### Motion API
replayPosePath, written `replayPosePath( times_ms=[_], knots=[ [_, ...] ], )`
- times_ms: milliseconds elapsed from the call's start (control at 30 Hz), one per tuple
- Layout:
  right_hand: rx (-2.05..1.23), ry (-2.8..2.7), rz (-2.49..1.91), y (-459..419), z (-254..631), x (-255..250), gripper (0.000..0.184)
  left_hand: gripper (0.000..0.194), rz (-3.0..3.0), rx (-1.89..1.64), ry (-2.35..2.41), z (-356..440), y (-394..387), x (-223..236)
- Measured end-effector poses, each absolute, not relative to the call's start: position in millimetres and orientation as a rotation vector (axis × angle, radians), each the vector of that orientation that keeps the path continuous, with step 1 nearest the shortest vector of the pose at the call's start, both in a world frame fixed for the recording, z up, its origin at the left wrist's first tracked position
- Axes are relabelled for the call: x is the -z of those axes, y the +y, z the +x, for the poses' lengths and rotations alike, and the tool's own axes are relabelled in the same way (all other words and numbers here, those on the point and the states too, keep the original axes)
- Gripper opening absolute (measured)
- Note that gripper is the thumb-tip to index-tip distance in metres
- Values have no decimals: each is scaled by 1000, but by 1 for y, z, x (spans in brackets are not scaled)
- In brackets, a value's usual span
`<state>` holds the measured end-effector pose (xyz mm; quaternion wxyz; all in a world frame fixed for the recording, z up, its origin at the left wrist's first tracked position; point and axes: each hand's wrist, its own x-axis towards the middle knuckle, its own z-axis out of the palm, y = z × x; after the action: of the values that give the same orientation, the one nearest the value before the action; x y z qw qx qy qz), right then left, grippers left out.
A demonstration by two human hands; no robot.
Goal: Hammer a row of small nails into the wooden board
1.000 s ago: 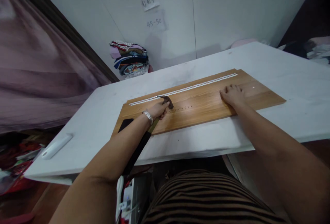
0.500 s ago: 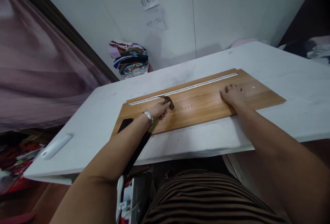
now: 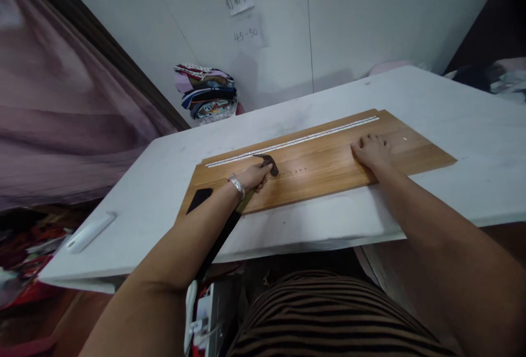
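My left hand [image 3: 255,176], with a silver bracelet at the wrist, is closed round a claw hammer [image 3: 269,164] close to its head. The hammer's dark handle runs back under my forearm. Its head is over a wooden board [image 3: 329,157], beside a short row of small dark nails or holes [image 3: 296,170]; I cannot tell which. On the right part of the board my right hand [image 3: 372,150] rests palm down with fingers spread, holding nothing. A white strip with fine marks [image 3: 291,142] lies along the board's far side.
Under my left forearm a black flat object [image 3: 200,199] lies on the board. A white long object [image 3: 90,233] lies on the left of the white table [image 3: 139,192]. Folded cloths [image 3: 208,92] are stacked behind the table, by a wall with handwritten notes [image 3: 245,34].
Almost nothing differs. The hammer head and my left hand have shifted very slightly; my right hand stays in place on the board.
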<state>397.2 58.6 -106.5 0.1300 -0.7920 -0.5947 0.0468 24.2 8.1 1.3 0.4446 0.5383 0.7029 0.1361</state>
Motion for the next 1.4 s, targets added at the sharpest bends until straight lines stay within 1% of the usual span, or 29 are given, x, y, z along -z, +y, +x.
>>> replayPosePath(
  times_ms=[500, 800, 1400],
  knots=[
    [-185, -1727, -2301, 59, 398, 105, 59, 26, 1311, -341, 1765, 24, 9, -1],
    [-148, -1722, -2290, 58, 397, 105, 58, 29, 1319, -360, 1741, 23, 11, -1],
    [-139, -1726, -2291, 60, 399, 109, 58, 28, 1335, -344, 1748, 23, 10, -2]
  ],
)
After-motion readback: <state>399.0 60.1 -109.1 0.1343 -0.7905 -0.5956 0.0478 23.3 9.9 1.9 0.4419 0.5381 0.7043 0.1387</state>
